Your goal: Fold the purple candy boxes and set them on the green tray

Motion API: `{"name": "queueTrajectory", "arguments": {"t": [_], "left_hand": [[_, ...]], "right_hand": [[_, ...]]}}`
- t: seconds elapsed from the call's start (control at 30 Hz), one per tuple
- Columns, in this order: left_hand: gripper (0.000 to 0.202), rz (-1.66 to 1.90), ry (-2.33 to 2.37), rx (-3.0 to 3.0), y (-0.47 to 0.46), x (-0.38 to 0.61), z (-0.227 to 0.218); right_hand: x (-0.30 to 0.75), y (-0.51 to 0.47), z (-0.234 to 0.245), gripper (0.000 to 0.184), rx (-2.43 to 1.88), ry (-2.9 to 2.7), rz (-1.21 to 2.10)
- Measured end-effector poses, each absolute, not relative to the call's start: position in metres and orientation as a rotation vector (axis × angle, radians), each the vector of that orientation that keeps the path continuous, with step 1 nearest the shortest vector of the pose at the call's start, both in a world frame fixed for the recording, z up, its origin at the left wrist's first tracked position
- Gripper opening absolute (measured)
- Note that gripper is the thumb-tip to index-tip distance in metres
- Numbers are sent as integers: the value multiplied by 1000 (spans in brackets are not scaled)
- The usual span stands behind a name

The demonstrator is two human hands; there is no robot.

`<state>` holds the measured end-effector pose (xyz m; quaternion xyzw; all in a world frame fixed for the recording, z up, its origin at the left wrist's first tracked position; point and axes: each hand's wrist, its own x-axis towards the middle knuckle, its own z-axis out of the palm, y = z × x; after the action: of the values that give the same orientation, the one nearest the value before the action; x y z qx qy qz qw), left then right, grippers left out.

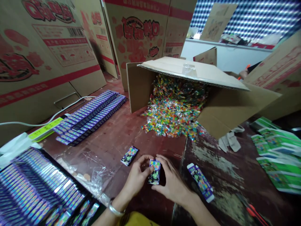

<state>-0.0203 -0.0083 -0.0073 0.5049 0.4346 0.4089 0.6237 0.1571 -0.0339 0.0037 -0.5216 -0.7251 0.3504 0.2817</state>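
One small purple box is between the two hands, over the tabletop. The left hand grasps it, thumb pressed on the printed front. The right hand curves round its other side, fingertips at the top edge and thumb near the bottom; whether it grips, I cannot tell. One similar box lies just beyond the left hand, to its left. One flattened-looking carton lies right of the right hand. Beyond both hands, one open cardboard box lies on its side, spilling wrapped sweets, too many to count. Left of the left hand are two groups of purple boxes, one farther and one nearer, uncountable here, and one yellow-green power strip.
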Motion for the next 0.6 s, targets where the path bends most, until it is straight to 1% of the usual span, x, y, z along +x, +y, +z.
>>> {"name": "queueTrajectory", "arguments": {"t": [0.07,0.13,0.17,0.27,0.3,0.33,0.43,0.47,0.5,0.53,0.6], "left_hand": [[30,922,996,1189,-7,-21,-6],[30,873,1022,1264,-4,-25,-1],[31,838,1056,1317,-2,-29,2],[32,708,1255,1541,11,-52,13],[33,667,1340,1621,17,-63,15],[34,628,1432,1689,23,-73,17],[37,471,1591,1854,43,-102,13],[38,414,1622,1896,49,-109,11],[39,358,1653,1930,53,-113,8],[41,314,1688,1965,57,-116,5],[47,291,1758,2058,59,-114,3]], "right_hand": [[153,-35,-3,85,-1424,-1995,827],[148,-35,-8,83,-1422,-2027,785],[146,-34,-9,86,-1422,-2043,785],[148,-31,-9,105,-1469,-2079,806],[153,-29,-8,104,-1504,-2076,798],[161,-28,-7,97,-1549,-2060,775],[199,-28,-7,53,-1753,-1960,600],[215,-30,-8,42,-1858,-1921,515],[230,-34,-10,35,-1978,-1887,432],[245,-38,-13,32,-2107,-1858,361],[270,-50,-19,33,-2341,-1813,266]]}}
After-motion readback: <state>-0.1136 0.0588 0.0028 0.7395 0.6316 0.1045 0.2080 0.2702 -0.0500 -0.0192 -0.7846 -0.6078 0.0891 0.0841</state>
